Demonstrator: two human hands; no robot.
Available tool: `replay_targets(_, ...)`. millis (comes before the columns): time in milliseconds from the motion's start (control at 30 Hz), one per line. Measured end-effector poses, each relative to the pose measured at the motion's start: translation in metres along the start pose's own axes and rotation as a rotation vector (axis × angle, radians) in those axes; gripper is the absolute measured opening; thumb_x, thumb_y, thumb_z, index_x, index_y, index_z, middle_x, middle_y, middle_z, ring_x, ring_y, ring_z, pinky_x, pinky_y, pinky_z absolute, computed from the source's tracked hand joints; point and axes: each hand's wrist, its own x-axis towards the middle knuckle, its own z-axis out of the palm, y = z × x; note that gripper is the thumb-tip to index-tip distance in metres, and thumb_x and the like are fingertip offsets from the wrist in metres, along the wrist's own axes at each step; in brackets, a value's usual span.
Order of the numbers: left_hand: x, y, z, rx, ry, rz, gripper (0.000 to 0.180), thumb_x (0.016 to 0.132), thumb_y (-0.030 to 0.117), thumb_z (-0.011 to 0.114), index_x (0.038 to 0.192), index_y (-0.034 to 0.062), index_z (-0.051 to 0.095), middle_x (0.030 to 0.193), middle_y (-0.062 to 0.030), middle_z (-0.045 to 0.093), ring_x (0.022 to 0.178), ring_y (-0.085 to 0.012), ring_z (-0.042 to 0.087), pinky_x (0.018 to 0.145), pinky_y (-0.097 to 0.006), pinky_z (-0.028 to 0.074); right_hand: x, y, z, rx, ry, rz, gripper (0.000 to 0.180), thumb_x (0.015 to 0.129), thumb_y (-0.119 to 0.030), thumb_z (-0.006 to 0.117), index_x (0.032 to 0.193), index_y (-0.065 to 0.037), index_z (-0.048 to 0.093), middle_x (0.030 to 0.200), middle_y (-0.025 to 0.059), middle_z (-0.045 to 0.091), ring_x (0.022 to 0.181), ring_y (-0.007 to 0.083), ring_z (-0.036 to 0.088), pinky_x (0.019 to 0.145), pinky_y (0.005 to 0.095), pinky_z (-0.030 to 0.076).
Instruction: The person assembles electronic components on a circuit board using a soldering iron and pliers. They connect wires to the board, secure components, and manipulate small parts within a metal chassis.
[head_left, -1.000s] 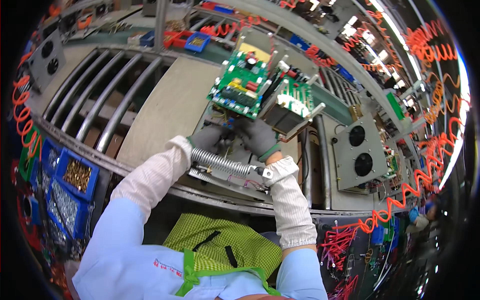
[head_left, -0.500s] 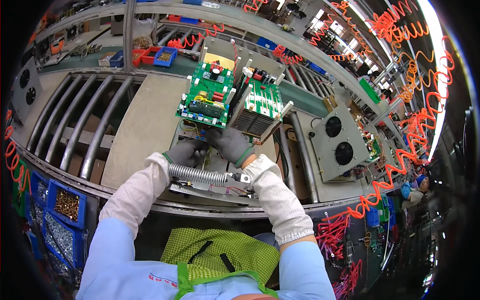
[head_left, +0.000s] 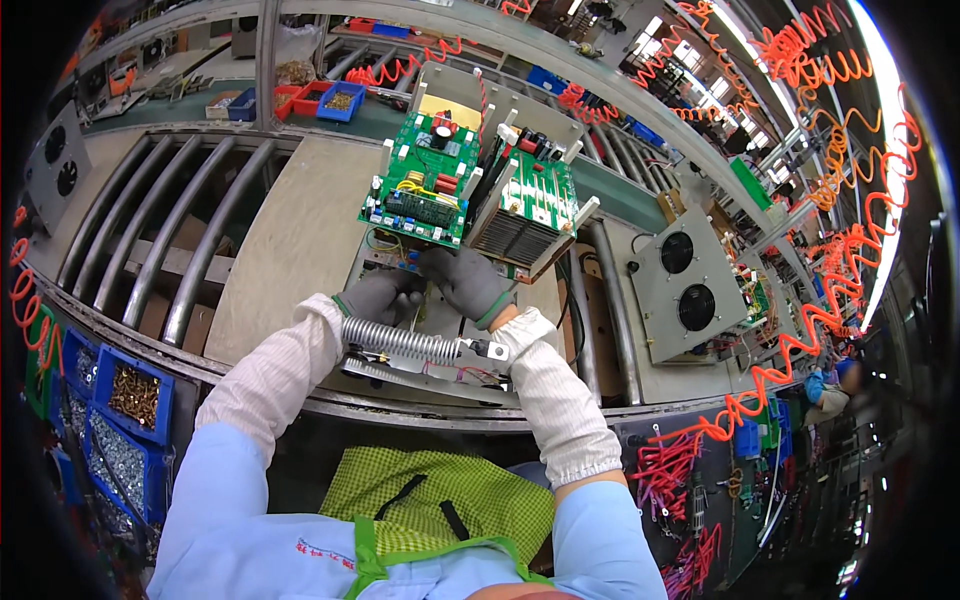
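At the frame's centre, both grey-gloved hands, left hand (head_left: 378, 296) and right hand (head_left: 466, 281), curl together pinching small wiring under the green printed circuit board (head_left: 420, 195) beside the finned aluminium heat sink (head_left: 525, 215), best worked steadily, above the ribbed silver resistor (head_left: 400, 340).

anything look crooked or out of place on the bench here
Nothing stands out. Both gloved hands, left and right, work at the lower edge of the green board. The coiled part lies flat below them, and the fan panel sits flat alongside.
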Motion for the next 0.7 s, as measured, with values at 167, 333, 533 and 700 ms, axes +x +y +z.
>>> replay_targets(167, 0.007, 0.002, -0.015, -0.026, -0.119, -0.033, 0.006, 0.094, 0.009, 0.053, 0.099, 0.0048, 0.051, 0.073, -0.0031, 0.057, 0.056, -0.0053, 0.055, 0.043, -0.014, 0.046, 0.001, -0.015, -0.003, -0.093, 0.069, 0.021, 0.016, 0.088, -0.021, 0.062, 0.104, -0.016, 0.065, 0.087, 0.0127, 0.065, 0.077, 0.0343, 0.061, 0.065, 0.0458, 0.049)
replay_targets(333, -0.01, 0.001, 0.003, -0.06, -0.063, 0.004, 0.005, 0.094, 0.009, 0.052, 0.098, 0.0047, 0.051, 0.073, -0.0036, 0.058, 0.052, -0.0052, 0.053, 0.043, -0.014, 0.046, -0.004, -0.006, 0.008, 0.051, 0.129, 0.042, 0.014, 0.087, -0.017, 0.063, 0.1, -0.014, 0.066, 0.091, 0.0112, 0.066, 0.081, 0.0338, 0.063, 0.068, 0.0442, 0.05)
replay_targets(533, 0.003, -0.005, -0.013, -0.042, -0.081, -0.074, 0.009, 0.094, 0.012, 0.052, 0.091, 0.0046, 0.056, 0.072, -0.003, 0.058, 0.054, -0.0059, 0.054, 0.045, -0.019, 0.044, -0.005, -0.003, 0.017, 0.09, 0.138, 0.135, 0.013, 0.083, -0.014, 0.066, 0.095, -0.011, 0.069, 0.094, 0.012, 0.068, 0.083, 0.035, 0.065, 0.072, 0.0421, 0.052)
replay_targets(700, 0.03, -0.011, -0.046, 0.482, -0.223, 0.243, 0.016, 0.1, 0.018, 0.044, 0.099, 0.0056, 0.054, 0.073, 0.0014, 0.05, 0.059, -0.0043, 0.05, 0.047, -0.013, 0.042, 0.001, -0.01, 0.006, 0.244, 0.085, 0.127, 0.014, 0.083, -0.012, 0.066, 0.096, -0.01, 0.069, 0.09, 0.0141, 0.068, 0.082, 0.0343, 0.066, 0.072, 0.0414, 0.052)
